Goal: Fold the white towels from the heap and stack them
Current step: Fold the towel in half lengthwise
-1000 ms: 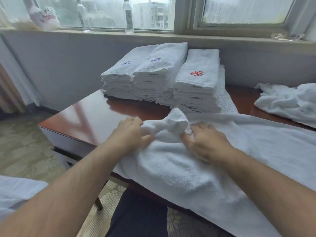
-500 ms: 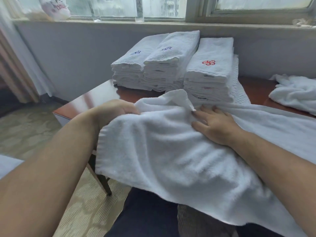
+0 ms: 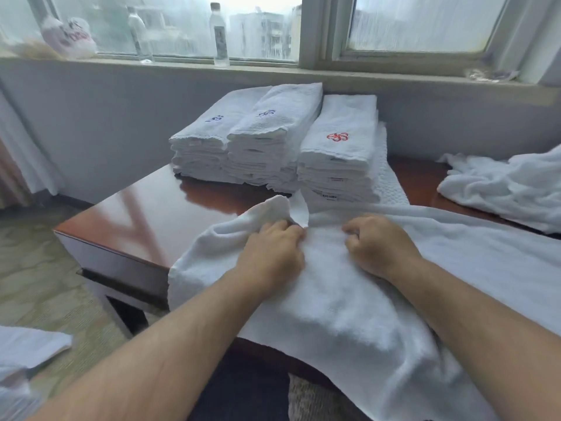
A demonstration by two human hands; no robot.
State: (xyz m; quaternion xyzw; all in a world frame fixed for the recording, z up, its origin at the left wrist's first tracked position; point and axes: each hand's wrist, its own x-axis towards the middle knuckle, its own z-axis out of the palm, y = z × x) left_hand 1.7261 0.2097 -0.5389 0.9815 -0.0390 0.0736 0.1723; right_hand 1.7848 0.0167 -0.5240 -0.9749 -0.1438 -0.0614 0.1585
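The left hand [image 3: 271, 253] has come back in from the left side and now sits close to the right hand [image 3: 378, 247], and the lifted part of the towel [image 3: 349, 314] has dropped back down flat. The left hand is closed on a bunched-up corner of the towel, and that corner pokes up just past the fingers. The right hand is curled into a loose fist on top of the towel, with a little fold of cloth pinched under the fingers. The two hands are near each other but not touching.

The towel is big and white. It lies over the front of the brown table [image 3: 145, 214] and hangs down off the near edge.

Behind the hands, at the back of the table, stand the folded stacks [image 3: 273, 147]. They are side by side and touch each other. One top towel has a red flower mark, and two have blue marks.

Far to the right on the table lies the heap [image 3: 504, 186] of loose white towels, well apart from the hands.

Up on the window sill [image 3: 273, 69] stand two clear bottles [image 3: 220, 34] and a white bag [image 3: 69, 38].
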